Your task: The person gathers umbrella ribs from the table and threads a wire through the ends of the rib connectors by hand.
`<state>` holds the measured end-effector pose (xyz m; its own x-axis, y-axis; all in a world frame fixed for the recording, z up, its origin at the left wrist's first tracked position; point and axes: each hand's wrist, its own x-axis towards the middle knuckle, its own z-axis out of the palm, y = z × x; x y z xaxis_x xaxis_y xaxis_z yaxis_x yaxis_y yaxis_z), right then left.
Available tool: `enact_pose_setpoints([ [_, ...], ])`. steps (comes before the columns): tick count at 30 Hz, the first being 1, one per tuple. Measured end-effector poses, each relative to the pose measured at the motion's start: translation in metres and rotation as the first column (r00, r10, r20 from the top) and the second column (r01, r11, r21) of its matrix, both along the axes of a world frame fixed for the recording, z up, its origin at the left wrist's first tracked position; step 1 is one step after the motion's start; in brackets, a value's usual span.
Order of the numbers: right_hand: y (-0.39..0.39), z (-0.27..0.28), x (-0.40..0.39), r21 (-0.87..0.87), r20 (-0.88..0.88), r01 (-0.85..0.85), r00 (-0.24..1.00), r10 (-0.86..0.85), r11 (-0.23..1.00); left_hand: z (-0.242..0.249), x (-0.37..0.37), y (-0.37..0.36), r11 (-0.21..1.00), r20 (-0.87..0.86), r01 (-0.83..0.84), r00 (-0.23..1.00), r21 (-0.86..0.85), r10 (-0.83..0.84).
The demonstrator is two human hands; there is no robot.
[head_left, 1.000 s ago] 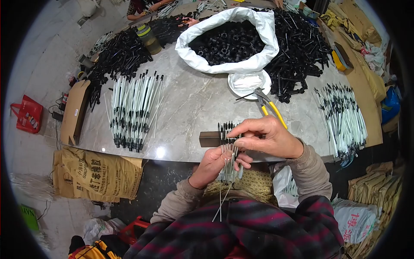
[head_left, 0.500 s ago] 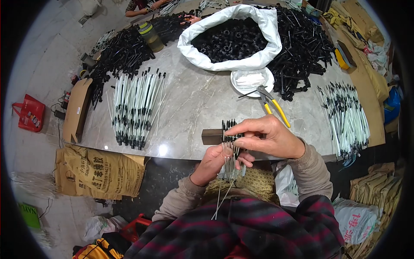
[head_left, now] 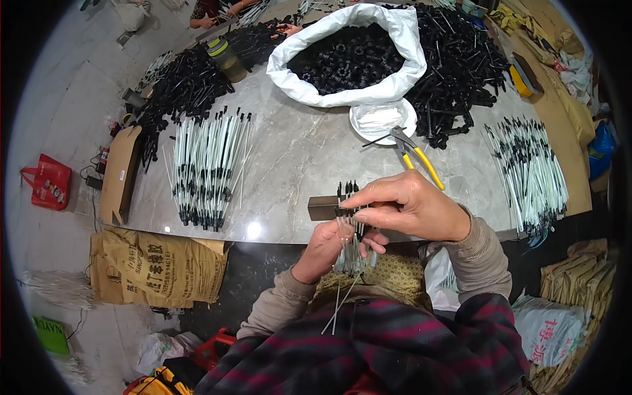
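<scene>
A bundle of thin white rods with black tips [head_left: 353, 247] stands upright at the front edge of the table. My left hand [head_left: 321, 251] is wrapped round its lower part, the rod ends hanging below. From the right, my right hand [head_left: 411, 207] reaches over the top, thumb and forefinger pinched at the black tips; what lies between them is too small to name. A dark brown block [head_left: 323, 208] touches the bundle's left side. Beyond my right hand lie pliers with yellow handles [head_left: 422, 164], their jaws at a white dish [head_left: 383, 124].
A white sack of black parts [head_left: 283, 74] stands at the back, between heaps of black parts [head_left: 187, 85]. Rod bundles lie left [head_left: 209, 168] and right [head_left: 530, 174]. A bottle [head_left: 227, 59] stands back left. Another person's hands [head_left: 227, 12] are at the far edge.
The view has shifted slightly. My right thumb and forefinger remain at the black tips with barely any movement, and my left hand still holds the bundle.
</scene>
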<state>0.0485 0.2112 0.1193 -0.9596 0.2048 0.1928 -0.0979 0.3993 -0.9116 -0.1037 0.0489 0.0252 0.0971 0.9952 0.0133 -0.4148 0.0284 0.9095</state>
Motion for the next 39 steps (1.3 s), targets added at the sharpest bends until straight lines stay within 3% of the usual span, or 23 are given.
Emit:
enact_pose_setpoints([
  [6,-0.001,0.005,0.001,0.116,-0.018,0.020,1.000,-0.018,0.993,0.001,0.001,0.000,1.000,-0.016,-0.008,1.000,0.002,0.008],
  [9,-0.002,0.005,0.000,0.005,0.033,0.020,0.999,-0.020,1.000,0.002,0.001,0.000,1.000,-0.019,-0.017,1.000,0.001,0.017],
  [12,-0.002,0.005,0.001,0.087,0.006,0.023,1.000,-0.024,0.996,0.001,0.000,0.000,1.000,-0.035,-0.011,0.999,0.011,0.012],
  [15,-0.004,0.010,0.002,-0.024,0.062,0.006,0.998,-0.005,1.000,0.003,0.000,0.000,1.000,-0.027,-0.008,1.000,0.012,0.008],
  [21,-0.009,-0.007,-0.001,-0.197,-0.027,-0.032,0.999,0.027,0.980,0.000,-0.001,0.000,0.999,-0.025,-0.008,1.000,0.048,0.009],
  [24,-0.009,-0.015,-0.005,-0.164,-0.134,-0.025,0.991,0.002,0.986,0.001,0.000,-0.001,0.999,-0.010,-0.013,1.000,0.038,0.014],
  [30,-0.011,-0.002,-0.005,-0.187,-0.012,-0.043,0.999,0.041,0.981,0.004,0.001,-0.002,0.999,-0.036,-0.034,0.999,0.016,0.034],
  [39,-0.013,-0.009,-0.006,-0.156,-0.089,-0.025,0.996,0.011,0.987,0.010,0.006,0.000,0.996,-0.081,-0.087,0.993,-0.015,0.085],
])
